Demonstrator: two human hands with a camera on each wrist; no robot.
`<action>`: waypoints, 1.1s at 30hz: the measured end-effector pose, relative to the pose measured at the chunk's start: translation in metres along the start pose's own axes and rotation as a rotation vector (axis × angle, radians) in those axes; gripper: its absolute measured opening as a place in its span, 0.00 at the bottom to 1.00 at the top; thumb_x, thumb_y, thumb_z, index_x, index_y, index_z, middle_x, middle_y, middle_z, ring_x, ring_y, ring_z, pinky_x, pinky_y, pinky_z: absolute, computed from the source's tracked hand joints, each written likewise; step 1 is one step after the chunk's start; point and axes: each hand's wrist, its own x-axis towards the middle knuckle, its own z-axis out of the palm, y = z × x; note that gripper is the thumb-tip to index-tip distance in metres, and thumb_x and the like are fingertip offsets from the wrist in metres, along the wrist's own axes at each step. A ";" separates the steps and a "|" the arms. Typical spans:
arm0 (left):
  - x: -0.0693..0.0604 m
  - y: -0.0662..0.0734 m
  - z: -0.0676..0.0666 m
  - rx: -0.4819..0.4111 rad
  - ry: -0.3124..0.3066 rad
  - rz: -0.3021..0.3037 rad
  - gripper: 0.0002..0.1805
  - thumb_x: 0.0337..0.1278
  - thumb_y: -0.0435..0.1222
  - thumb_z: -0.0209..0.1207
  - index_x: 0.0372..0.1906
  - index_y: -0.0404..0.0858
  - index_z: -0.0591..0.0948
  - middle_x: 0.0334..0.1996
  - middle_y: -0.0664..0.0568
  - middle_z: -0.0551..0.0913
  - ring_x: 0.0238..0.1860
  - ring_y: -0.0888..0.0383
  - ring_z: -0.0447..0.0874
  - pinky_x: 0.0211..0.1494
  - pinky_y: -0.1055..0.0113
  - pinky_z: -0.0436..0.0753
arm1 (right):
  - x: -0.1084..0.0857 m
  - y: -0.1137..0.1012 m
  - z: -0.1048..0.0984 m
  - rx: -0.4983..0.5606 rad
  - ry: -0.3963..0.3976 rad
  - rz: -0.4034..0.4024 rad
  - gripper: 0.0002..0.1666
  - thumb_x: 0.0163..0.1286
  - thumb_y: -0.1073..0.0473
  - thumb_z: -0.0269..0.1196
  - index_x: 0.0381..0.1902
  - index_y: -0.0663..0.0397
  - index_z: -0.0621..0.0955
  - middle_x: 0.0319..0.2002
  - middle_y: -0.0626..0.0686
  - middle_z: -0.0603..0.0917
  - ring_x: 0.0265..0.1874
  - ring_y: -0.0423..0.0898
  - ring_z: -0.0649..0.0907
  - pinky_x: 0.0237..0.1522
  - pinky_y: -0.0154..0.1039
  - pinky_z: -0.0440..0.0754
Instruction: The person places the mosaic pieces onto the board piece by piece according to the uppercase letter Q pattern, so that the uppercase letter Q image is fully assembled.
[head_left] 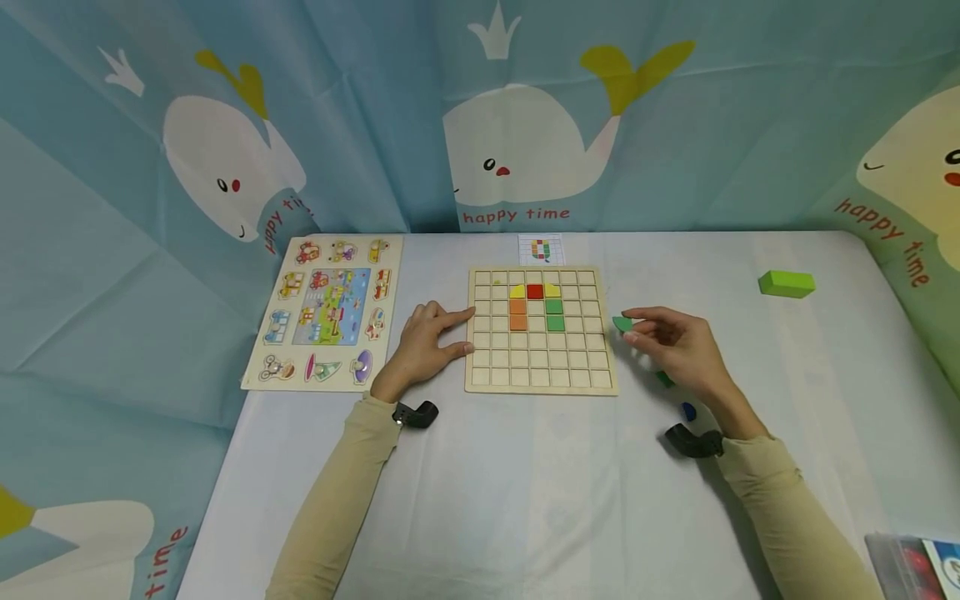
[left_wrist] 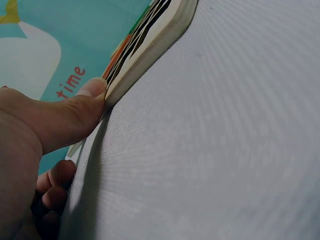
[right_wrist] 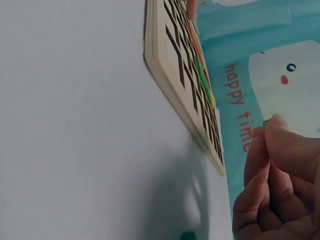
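A square wooden grid board [head_left: 540, 358] lies mid-table, with yellow, red, orange and green pieces in several of its cells. My left hand [head_left: 423, 346] touches the board's left edge with extended thumb and index finger; in the left wrist view the thumb [left_wrist: 75, 117] meets the rim. Just off the board's right edge, my right hand [head_left: 678, 346] pinches a green quarter-round piece [head_left: 622, 322] between thumb and fingers. In the right wrist view the fingertips hide most of that piece. Below the right hand lie another green piece [head_left: 664, 379] and a blue piece [head_left: 688, 411].
A small pattern card [head_left: 551, 248] lies behind the board. On the left is a vehicle puzzle board [head_left: 273, 337] with knobbed pieces. A light green block [head_left: 786, 284] lies at the back right, and a clear box [head_left: 896, 571] is at the front right corner.
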 end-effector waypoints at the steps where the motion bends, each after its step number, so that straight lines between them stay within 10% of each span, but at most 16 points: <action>1: 0.000 0.000 0.000 0.002 0.001 -0.001 0.34 0.64 0.45 0.73 0.74 0.48 0.79 0.40 0.49 0.71 0.43 0.52 0.62 0.51 0.59 0.60 | 0.001 -0.001 0.002 0.003 -0.002 -0.011 0.20 0.72 0.66 0.71 0.60 0.62 0.85 0.39 0.42 0.86 0.33 0.36 0.86 0.31 0.28 0.78; 15: -0.002 0.000 -0.001 0.003 -0.008 -0.015 0.34 0.64 0.45 0.73 0.74 0.49 0.79 0.40 0.49 0.71 0.43 0.52 0.62 0.51 0.59 0.60 | 0.023 -0.019 0.034 -0.033 -0.034 -0.126 0.19 0.66 0.69 0.74 0.56 0.60 0.88 0.49 0.62 0.89 0.42 0.34 0.82 0.44 0.27 0.77; 33: 0.000 0.002 -0.002 -0.003 -0.010 -0.006 0.34 0.64 0.46 0.73 0.74 0.49 0.79 0.40 0.48 0.71 0.43 0.53 0.62 0.51 0.60 0.60 | 0.045 -0.034 0.080 -0.067 -0.146 -0.159 0.17 0.63 0.64 0.78 0.51 0.57 0.90 0.53 0.59 0.88 0.49 0.56 0.83 0.41 0.35 0.73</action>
